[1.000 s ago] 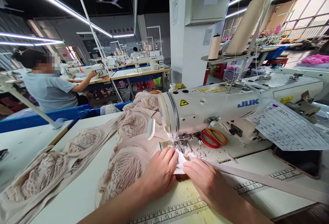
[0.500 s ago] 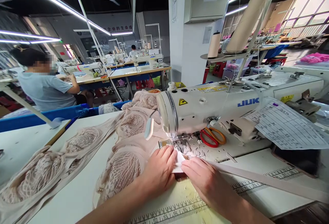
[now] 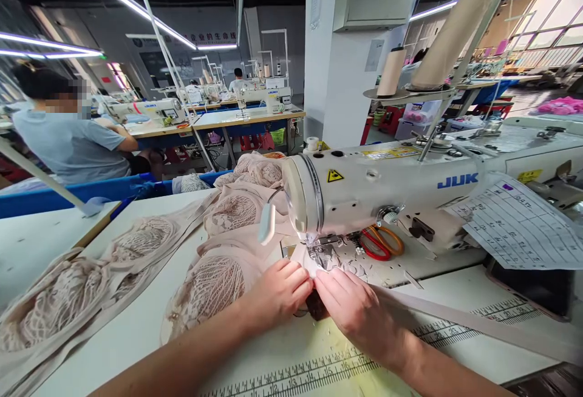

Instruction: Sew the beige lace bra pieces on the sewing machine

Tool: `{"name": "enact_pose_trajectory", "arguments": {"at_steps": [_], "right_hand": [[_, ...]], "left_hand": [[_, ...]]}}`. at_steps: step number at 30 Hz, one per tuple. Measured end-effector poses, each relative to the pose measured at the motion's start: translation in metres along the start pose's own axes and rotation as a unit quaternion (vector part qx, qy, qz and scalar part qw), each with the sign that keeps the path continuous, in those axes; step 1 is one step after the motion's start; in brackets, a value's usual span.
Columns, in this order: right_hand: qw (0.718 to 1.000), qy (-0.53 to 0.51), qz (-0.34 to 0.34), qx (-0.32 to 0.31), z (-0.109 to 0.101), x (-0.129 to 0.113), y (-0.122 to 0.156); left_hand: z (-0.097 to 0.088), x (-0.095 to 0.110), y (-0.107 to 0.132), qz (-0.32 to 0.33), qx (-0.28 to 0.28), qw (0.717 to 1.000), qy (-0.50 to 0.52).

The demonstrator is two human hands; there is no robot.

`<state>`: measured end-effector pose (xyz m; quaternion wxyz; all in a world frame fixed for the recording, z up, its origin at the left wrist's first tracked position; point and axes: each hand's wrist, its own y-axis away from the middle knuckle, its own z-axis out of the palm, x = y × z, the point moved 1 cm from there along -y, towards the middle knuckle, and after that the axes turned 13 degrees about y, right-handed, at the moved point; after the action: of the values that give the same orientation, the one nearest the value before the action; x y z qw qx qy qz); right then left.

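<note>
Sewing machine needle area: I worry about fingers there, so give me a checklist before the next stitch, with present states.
1. Left hand clear of the presser foot: ok, it sits nearer the table edge.
2. Right hand fingertips clear of the foot: cannot tell, they lie close.
3. Fabric piece under the foot: ok.
4. Scissors out of the way: ok, behind on the machine bed.
5. Stitched lace garments clear of the needle: ok, lying to the left.

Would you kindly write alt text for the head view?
Two bare hands, left hand and right hand, pinch pale fabric at the needle of a white sewing machine. Lace bras trail left across the table.
</note>
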<state>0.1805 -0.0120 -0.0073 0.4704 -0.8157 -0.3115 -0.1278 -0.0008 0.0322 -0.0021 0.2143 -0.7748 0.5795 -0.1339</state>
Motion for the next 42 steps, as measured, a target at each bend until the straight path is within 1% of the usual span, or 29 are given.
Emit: {"name": "enact_pose_trajectory", "arguments": {"at_steps": [2, 5, 11, 14, 21, 27, 35, 38, 40, 42], "right_hand": [[1.000, 0.008, -0.002, 0.009, 0.000, 0.001, 0.001], [1.000, -0.001, -0.004, 0.012, -0.004, 0.003, 0.001], [0.997, -0.058, 0.009, -0.041, -0.013, 0.004, -0.001], [0.996, -0.072, 0.011, -0.055, -0.013, 0.004, -0.001], [0.994, -0.095, 0.016, -0.051, -0.010, 0.005, 0.000], [0.992, -0.103, 0.021, -0.062, -0.011, 0.007, 0.002], [0.991, -0.116, 0.025, -0.054, -0.012, 0.009, -0.001], [0.992, -0.115, 0.015, -0.043, -0.012, 0.009, 0.001], [0.992, -0.115, 0.007, -0.042, -0.011, 0.010, 0.003], [0.992, -0.118, 0.003, -0.042, -0.010, 0.011, 0.006]], "left_hand": [[0.001, -0.004, 0.001, 0.005, -0.003, 1.000, -0.007], [0.001, -0.010, 0.002, 0.003, 0.008, 1.000, -0.021], [0.000, -0.017, 0.000, 0.000, 0.006, 0.999, -0.034], [0.000, -0.020, -0.002, 0.003, 0.006, 0.999, -0.045], [0.005, -0.025, -0.002, -0.009, -0.007, 0.999, -0.051], [0.007, -0.033, -0.005, -0.027, -0.021, 0.998, -0.060], [0.010, -0.048, -0.006, -0.085, -0.071, 0.993, -0.046], [0.012, -0.054, -0.011, -0.129, -0.096, 0.986, -0.042], [0.009, -0.053, -0.016, -0.165, -0.108, 0.980, -0.031], [-0.001, -0.044, -0.019, -0.198, -0.105, 0.975, -0.013]]}}
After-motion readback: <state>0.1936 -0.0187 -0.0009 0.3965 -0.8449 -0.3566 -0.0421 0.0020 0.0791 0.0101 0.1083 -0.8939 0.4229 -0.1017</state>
